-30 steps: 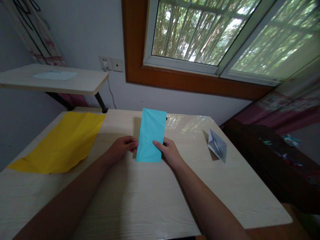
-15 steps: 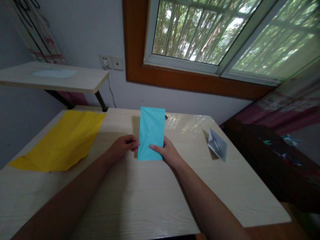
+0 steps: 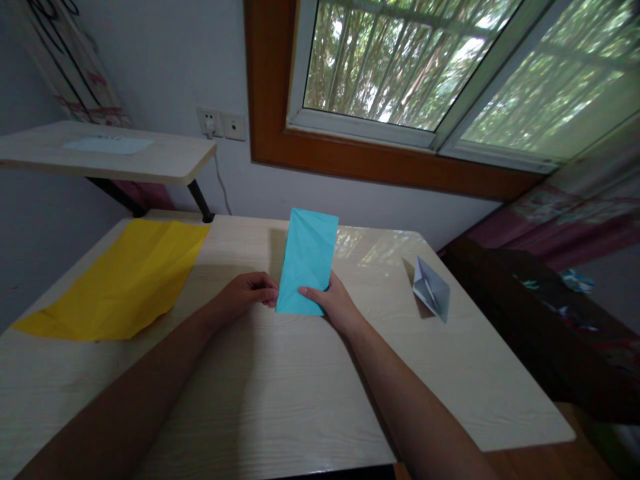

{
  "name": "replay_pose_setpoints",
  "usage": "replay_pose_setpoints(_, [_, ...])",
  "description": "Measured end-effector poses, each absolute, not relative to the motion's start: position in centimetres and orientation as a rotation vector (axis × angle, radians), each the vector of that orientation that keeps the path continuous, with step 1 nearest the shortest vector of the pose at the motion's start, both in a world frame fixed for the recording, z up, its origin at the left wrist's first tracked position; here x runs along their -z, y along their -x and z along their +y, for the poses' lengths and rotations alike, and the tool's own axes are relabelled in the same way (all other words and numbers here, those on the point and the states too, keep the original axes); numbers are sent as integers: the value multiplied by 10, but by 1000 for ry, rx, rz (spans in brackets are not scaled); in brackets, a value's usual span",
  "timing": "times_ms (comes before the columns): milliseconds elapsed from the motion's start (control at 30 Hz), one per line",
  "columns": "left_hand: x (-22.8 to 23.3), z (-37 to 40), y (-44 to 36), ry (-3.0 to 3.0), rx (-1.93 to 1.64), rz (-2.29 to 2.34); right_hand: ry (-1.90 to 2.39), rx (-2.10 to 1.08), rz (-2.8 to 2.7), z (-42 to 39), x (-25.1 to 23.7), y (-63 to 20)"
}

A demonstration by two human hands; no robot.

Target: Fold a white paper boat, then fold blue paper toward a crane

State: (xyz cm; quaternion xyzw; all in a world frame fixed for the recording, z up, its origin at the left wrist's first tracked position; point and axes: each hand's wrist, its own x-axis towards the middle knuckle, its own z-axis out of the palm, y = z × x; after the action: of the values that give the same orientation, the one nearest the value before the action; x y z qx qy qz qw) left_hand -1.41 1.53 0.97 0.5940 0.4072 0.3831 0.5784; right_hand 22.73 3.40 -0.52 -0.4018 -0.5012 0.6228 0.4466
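Observation:
A folded light-blue paper (image 3: 309, 257), a creased upright rectangle, stands tilted a little to the right above the desk. My right hand (image 3: 336, 301) grips its lower right part, thumb across the front and the other fingers hidden behind. At the lower left edge, my left hand (image 3: 257, 290) has its fingers curled together, with thumb and fingertips against the paper; how much of the edge lies between them is hard to see.
On the desk (image 3: 300, 400), a large yellow sheet (image 3: 120, 280) lies to the left and a folded pale-grey paper piece (image 3: 431, 290) to the right. A raised shelf (image 3: 170, 160) with a white sheet (image 3: 107, 145) is at the back left. Behind is a window (image 3: 385, 73).
The blue paper has tipped, its top moving right and slightly up. My left hand stays by its lower left edge, and my right hand keeps its grip.

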Motion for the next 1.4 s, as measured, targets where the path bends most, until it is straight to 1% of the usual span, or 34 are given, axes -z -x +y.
replay_pose_setpoints(200, [-8, 16, 13, -1405, -828, 962, 1022, -1532, -1261, 33, 4, -228])
replay_pose_setpoints(500, [-7, 13, 6, -1437, -844, 985, 1046, -1484, -1313, 29, -4, -225])
replay_pose_setpoints(733, [-9, 6, -3, -1495, -718, 1035, 1032, -1443, -1293, 28, -2, -223])
replay_pose_setpoints(933, [-10, 8, -1, -1401, -836, 1096, 969, -1419, -1361, 30, -3, -222])
replay_pose_setpoints(1100, [-11, 12, 2, -1350, -954, 1174, 945, -1478, -1321, 32, -1, -221])
replay_pose_setpoints(1400, [-15, 13, 2, -1307, -1011, 1226, 913, -1301, -1211, 40, 1, -224])
